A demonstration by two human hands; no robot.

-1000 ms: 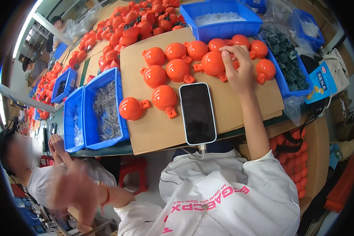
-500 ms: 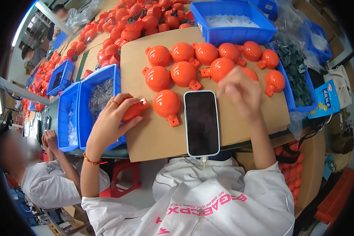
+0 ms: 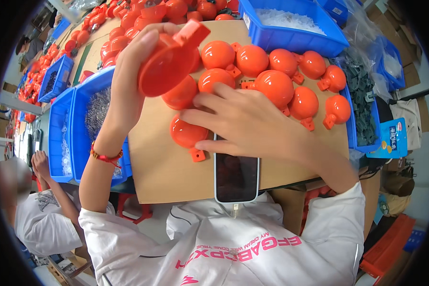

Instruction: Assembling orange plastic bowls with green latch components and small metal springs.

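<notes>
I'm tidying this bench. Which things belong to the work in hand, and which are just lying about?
Likely part of the work:
red plastic dome, in the left hand
glossy red plastic domes on the brown cardboard sheet
blue plastic bin of whitish bits

Probably just lying about:
dark-screened smartphone in a pale case
bright blue packet
</notes>
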